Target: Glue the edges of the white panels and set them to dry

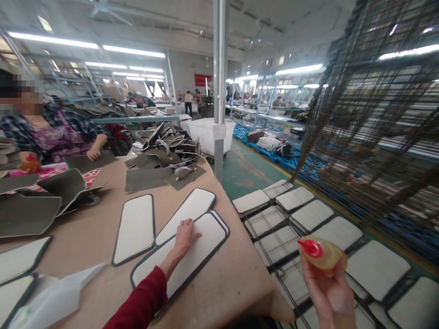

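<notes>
At seven o'clock, the left forearm is covered by a long, dark red sleeve (140,301), lightly creased and ended just short of the wrist. The left hand (184,236) is ungloved, and the right hand (327,288) is seen bare at four o'clock.

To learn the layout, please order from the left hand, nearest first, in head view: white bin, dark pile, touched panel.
1. Touched panel: under the left hand.
2. Dark pile: table's far end.
3. White bin: beyond the table.
</notes>
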Action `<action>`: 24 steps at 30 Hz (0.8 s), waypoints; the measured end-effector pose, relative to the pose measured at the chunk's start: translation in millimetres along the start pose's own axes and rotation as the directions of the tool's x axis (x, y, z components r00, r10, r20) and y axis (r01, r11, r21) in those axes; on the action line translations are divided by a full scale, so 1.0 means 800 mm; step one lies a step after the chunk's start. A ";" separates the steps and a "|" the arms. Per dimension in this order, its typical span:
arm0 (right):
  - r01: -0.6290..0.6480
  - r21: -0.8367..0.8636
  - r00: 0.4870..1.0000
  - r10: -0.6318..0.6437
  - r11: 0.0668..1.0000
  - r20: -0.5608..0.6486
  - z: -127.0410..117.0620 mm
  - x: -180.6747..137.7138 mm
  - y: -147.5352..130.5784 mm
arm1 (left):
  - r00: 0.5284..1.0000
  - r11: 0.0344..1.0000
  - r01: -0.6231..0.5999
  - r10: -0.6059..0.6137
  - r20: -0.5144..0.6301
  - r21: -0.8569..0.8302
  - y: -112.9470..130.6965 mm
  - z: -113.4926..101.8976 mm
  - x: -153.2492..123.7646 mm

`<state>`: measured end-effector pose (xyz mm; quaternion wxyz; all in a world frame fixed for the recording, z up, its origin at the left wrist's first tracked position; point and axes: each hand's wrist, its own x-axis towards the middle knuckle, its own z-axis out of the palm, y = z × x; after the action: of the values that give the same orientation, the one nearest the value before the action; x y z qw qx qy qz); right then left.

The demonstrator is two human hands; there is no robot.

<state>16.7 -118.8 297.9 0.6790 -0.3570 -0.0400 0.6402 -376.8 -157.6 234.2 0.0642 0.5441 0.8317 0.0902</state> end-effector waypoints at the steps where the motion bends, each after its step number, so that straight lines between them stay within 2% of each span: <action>1: 0.016 -0.011 0.999 -0.016 1.000 0.032 -0.003 0.000 0.000 | 1.000 1.000 0.008 -0.008 -0.006 0.001 0.000 0.000 0.000; 5: 0.017 -0.002 1.000 -0.017 1.000 0.017 -0.009 -0.005 -0.005 | 0.998 1.000 0.030 -0.030 -0.057 0.001 0.007 -0.004 -0.004; 8: 0.036 0.014 0.999 -0.036 0.999 -0.005 -0.009 -0.013 -0.013 | 0.990 0.999 -0.031 0.028 -0.139 -0.023 0.013 -0.006 -0.017; 12: 0.112 -0.016 0.991 -0.110 0.994 0.071 -0.014 -0.017 -0.021 | 0.945 0.985 -0.170 0.163 -0.285 0.000 0.018 -0.004 -0.033; 14: 0.137 -0.018 0.983 -0.134 0.990 0.128 -0.018 -0.019 -0.023 | 0.928 0.981 -0.190 0.190 -0.319 0.032 0.019 -0.004 -0.039; 19: 0.166 -0.007 0.971 -0.162 0.986 0.176 -0.025 -0.025 -0.026 | 0.955 0.983 -0.176 0.185 -0.230 0.059 0.027 -0.016 -0.052; 24: 0.190 -0.001 0.966 -0.187 0.982 0.177 -0.022 -0.038 -0.027 | 0.973 0.990 -0.135 0.138 -0.184 0.030 0.055 -0.031 -0.075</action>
<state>38.4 -152.3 308.9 0.7273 -0.2998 -0.1394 0.6014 -318.2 -197.3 268.2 -0.0246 0.5897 0.7955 0.1373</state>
